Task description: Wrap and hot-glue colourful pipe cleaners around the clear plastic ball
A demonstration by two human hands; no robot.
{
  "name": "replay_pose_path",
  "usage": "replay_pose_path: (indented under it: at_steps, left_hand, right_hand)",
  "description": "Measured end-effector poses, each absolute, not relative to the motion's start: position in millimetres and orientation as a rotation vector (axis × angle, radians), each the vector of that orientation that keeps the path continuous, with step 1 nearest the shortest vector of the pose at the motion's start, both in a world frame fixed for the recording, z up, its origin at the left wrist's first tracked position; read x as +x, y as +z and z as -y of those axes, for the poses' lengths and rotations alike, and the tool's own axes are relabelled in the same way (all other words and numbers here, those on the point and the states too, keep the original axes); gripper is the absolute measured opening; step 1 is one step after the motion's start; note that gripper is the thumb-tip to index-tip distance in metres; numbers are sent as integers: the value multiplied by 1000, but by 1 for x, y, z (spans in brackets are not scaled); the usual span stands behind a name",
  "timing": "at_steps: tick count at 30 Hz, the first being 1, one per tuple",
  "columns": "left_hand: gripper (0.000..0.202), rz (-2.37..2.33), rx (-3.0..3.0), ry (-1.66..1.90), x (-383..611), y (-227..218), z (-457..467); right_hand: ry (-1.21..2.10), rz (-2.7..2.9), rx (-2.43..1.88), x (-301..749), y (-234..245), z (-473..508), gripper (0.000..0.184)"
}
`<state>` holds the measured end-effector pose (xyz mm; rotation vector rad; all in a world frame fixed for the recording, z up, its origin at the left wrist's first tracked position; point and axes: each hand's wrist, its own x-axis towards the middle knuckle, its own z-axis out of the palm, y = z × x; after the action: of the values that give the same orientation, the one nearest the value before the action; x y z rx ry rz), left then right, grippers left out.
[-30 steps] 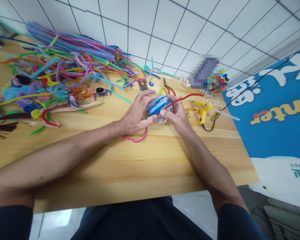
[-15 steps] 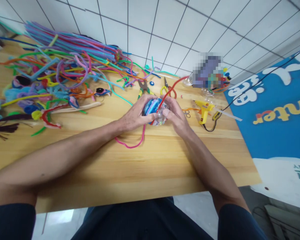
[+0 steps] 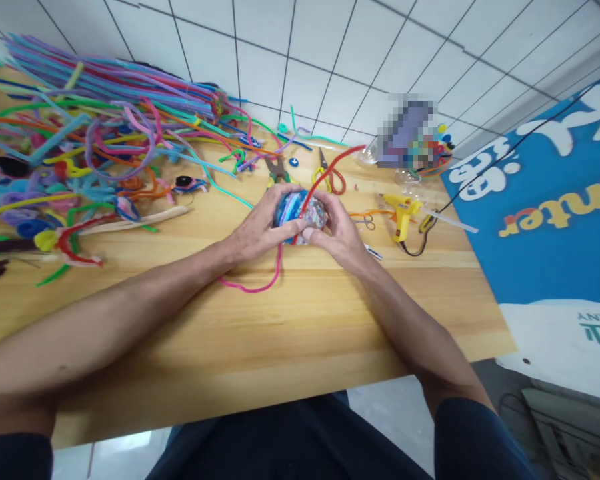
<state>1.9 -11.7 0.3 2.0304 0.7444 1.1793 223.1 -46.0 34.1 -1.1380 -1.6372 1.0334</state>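
Between both hands is a round ball (image 3: 287, 212), wrapped on its left side in blue and purple pipe cleaners, with its right side clear and shiny. My left hand (image 3: 254, 232) grips the wrapped side, its thumb lying across the front. My right hand (image 3: 344, 235) is closed around the clear side, thumb pressed near the left thumb. A red pipe cleaner (image 3: 330, 169) runs over the front of the ball, and its loose end points up and right. Under the left hand, a pink pipe cleaner (image 3: 253, 291) curves onto the table.
Pliers (image 3: 279, 173) and scissors (image 3: 329, 177) lie just beyond the ball. To the right are a yellow glue gun (image 3: 401, 215) and clear balls (image 3: 408, 177). A tangle of pipe cleaners (image 3: 100, 143) and a long bundle (image 3: 115, 80) cover the left of the wooden table (image 3: 290, 340).
The view has shifted slightly, moving the scene left. Both hands still hold the ball, with the thumbs now closer together. The red pipe cleaner's free end shows more fully, swung up to the right.
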Motion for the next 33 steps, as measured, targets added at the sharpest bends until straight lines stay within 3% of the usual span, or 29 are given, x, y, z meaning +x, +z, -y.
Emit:
replay_pose_path:
  at_steps: [5, 13, 18, 25, 33]
  left_hand:
    - [67, -790, 1986, 1223, 1, -2, 10]
    - [67, -765, 2065, 1201, 0, 2, 8]
    - [65, -730, 2045, 1202, 0, -2, 6]
    - [63, -688, 2053, 1247, -1, -12, -1]
    - [64, -752, 2008, 1215, -1, -9, 1]
  right_hand:
    - [794, 1501, -1227, 247, 50, 32, 39]
    - [209, 2025, -2034, 296, 84, 36, 17]
    - [-3, 2277, -2231, 307, 60, 41, 33]
    - [-164, 2485, -2050, 318, 35, 33, 31]
    - [-124, 2486, -2010, 319, 46, 48, 24]
